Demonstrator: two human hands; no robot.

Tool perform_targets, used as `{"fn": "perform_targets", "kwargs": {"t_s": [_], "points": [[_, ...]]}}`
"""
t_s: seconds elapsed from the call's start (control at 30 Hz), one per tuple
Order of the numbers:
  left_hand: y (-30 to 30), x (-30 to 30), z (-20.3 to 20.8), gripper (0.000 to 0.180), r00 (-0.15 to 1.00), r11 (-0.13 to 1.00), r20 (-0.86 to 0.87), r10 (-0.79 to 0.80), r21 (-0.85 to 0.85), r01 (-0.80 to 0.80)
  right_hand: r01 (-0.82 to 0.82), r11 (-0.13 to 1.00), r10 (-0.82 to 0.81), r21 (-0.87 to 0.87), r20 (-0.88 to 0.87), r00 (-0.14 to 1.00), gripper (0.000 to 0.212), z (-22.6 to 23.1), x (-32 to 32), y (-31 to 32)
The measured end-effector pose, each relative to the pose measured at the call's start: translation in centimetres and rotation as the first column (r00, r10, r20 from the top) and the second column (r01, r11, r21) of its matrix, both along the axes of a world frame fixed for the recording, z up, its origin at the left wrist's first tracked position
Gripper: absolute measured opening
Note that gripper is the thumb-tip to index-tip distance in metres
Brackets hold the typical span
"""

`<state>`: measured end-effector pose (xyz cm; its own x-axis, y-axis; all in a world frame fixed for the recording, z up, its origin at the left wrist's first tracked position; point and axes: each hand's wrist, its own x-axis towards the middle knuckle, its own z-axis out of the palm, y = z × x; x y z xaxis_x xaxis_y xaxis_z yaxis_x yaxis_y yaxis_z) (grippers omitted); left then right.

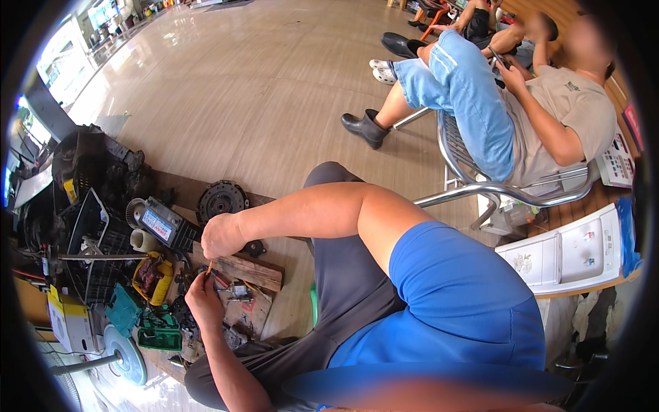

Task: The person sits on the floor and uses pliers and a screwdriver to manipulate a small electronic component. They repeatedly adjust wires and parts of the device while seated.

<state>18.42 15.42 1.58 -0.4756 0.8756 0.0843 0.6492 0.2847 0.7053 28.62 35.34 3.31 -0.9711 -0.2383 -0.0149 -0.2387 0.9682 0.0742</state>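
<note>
My left hand [204, 296] is closed, its fingertips pinching a thin orange-brown piece [209, 267]. Just above it, my right hand [224, 237] bends downward with closed fingers that meet the upper end of the same piece. The piece is too small to name. Below and beside the hands, a wooden block [250, 269] lies among small metal parts and tools. A round clutch plate [222, 199] rests beyond my right hand. To the left are a car battery [161, 223] and a cut-open yellow container [155, 278] with dark contents.
An open green toolbox [159, 335], a black plastic crate [96, 240] and a fan's blue base [125, 355] crowd the left. At upper right, a person [566, 113] sits on a metal chair [456, 147]. A white appliance [570, 254] lies at the right.
</note>
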Motion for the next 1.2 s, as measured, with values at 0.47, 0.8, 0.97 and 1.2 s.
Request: {"fn": "perform_targets", "kwargs": {"t_s": [0.47,0.8,0.97,1.2], "points": [[0.3,-0.4,-2.5,0.018,0.991,0.999,-0.127,-0.029,-0.037,0.024,0.036,0.998,-0.037,-0.055,-0.006,0.999,0.016,-0.3,0.0,0.8],[0.3,-1.3,-0.9,0.018,0.981,0.994,0.184,0.061,-0.097,-0.044,0.041,0.984,-0.042,-0.172,-0.003,0.999,0.018,-0.4,-0.1,1.5],[-0.8,-1.3,-1.7,0.021,1.0,1.0,0.003,-0.015,-0.017,0.015,0.065,0.992,-0.056,-0.107,0.082,0.995,0.01,0.1,-0.3,0.5],[-0.8,-1.2,-1.0,0.022,0.999,0.999,-0.016,-0.048,-0.024,0.048,0.078,0.987,-0.07,-0.144,0.06,0.996,0.007,0.1,0.1,0.3]]}}
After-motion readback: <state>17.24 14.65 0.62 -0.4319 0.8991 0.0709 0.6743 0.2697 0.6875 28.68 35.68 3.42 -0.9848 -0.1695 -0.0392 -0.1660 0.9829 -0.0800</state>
